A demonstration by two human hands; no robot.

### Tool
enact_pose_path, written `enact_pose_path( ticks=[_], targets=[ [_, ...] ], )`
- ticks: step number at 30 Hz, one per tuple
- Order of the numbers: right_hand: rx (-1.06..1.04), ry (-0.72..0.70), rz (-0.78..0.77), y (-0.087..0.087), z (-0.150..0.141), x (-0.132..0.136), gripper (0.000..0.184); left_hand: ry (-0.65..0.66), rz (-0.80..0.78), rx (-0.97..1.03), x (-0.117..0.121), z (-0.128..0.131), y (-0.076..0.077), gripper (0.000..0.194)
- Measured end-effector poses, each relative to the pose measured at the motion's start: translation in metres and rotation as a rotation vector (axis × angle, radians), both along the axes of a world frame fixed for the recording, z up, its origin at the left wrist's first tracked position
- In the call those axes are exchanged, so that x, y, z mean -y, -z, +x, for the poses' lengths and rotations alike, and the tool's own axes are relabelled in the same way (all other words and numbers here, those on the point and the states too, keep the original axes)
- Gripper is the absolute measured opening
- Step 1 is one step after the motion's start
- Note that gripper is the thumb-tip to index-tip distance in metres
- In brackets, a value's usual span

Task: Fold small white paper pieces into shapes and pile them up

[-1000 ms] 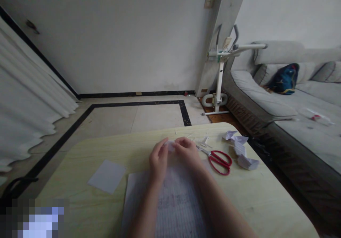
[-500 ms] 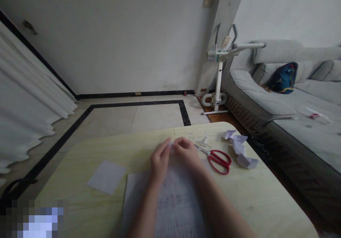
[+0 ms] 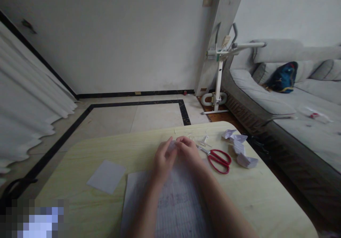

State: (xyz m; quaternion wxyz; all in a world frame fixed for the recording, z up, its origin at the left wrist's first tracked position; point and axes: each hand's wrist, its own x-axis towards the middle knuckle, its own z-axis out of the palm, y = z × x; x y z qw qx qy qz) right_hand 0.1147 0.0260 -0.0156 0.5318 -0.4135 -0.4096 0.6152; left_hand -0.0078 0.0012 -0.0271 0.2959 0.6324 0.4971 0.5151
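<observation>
Nearest lies the lined sheet [image 3: 177,209] on the bench [image 3: 71,170], its rulings running away from the person, both forearms above it. Left of it, apart, a square [image 3: 106,177] of plain paper sits askew, corners toward and away. To the right, red scissors [image 3: 220,161] lie with blades pointing left and away, near the right hand [image 3: 189,151]. Past the sheet's far edge, that hand and the left hand [image 3: 163,158] pinch a small paper [image 3: 172,145] between them; fingers hide most of it, so its long axis and pointing cannot be told. Beyond lie white scraps [image 3: 204,140] and, rightward, folded papers [image 3: 239,148] in a row running away.
</observation>
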Motion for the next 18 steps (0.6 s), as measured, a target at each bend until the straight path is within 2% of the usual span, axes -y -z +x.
enact_pose_path(
  ticks=[7,13,18],
  targets=[
    [0.055,-0.008,0.047,-0.0070,0.0004,0.0026,0.017,-0.002,-0.020,0.003,-0.0006,0.0009,-0.0018,0.037],
    [-0.032,-0.016,0.024,-0.0048,-0.0008,0.0026,0.018,0.011,-0.015,0.006,-0.0010,0.0010,0.0002,0.035],
    [-0.058,-0.006,0.008,-0.0041,-0.0016,0.0021,0.017,-0.087,-0.051,0.033,0.0013,0.0026,-0.0032,0.037]
  ],
)
